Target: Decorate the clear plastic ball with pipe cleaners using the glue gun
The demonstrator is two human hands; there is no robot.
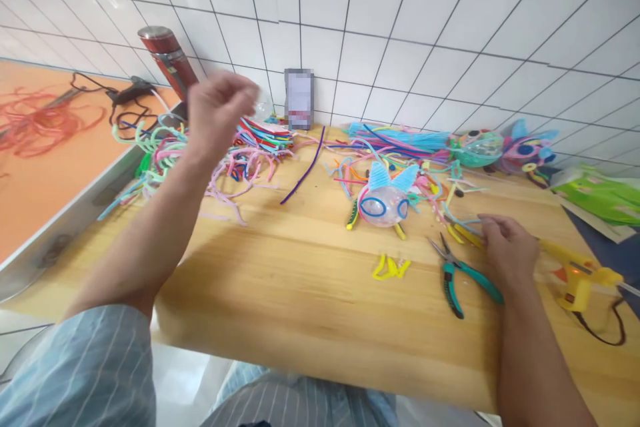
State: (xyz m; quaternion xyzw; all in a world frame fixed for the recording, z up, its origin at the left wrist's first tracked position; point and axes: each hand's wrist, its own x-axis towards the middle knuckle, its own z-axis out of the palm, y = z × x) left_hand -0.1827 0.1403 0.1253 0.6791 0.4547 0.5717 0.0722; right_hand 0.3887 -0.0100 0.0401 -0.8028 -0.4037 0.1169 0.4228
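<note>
My left hand (220, 107) is raised over the pile of pipe cleaners (170, 153) at the left, blurred, with its fingers curled together; anything inside them is hidden. At the right, my right hand (511, 250) rests low over the table with bent, closed fingers. Its fingertips are by the end of a light blue pipe cleaner, but I cannot make out whether they grip anything. Teal-handled needle-nose pliers (453, 270) lie just left of it. A clear ball figure (384, 207) with blue pipe-cleaner ears and eye rings stands mid-table, with bent yellow pipe-cleaner pieces (391, 267) in front.
A yellow glue gun (575, 273) lies at the far right. Bundled pipe cleaners (400, 140) and two finished-looking ball figures, one green (477, 147), line the wall. A phone (299, 99) and a red thermos (170, 63) stand at the back. A purple pipe cleaner (305, 170) lies alone.
</note>
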